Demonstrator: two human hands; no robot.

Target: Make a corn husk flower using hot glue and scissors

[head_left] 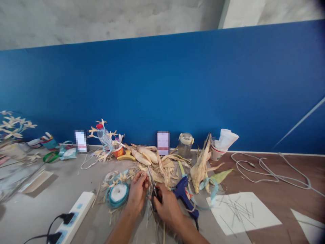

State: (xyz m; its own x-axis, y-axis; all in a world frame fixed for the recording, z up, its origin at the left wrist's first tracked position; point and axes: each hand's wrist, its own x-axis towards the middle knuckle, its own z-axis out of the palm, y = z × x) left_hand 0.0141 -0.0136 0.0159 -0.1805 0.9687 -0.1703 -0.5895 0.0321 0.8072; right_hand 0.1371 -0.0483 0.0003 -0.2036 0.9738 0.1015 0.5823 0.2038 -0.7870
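Observation:
My right hand (169, 205) grips a pair of scissors (152, 181) by the black handles, with the blades pointing up and away from me. Beside the blades, my left hand (138, 189) is closed in a pinch; what lies between its fingertips is too small to make out. Dried corn husks (167, 167) are heaped just beyond both hands. Left of my left hand lies a spool of blue ribbon (118, 194), with pale husk flowers (123, 177) behind it. A dark blue glue gun (186, 196) rests to the right of my right hand.
A white power strip (78, 213) with black plugs lies front left. Thin wires lie on white paper (246, 213) at right. Along the blue partition (162, 84) stand a phone (163, 143), a lidded jar (185, 145), paper cups (218, 150) and a bottle (103, 137) with husk flowers.

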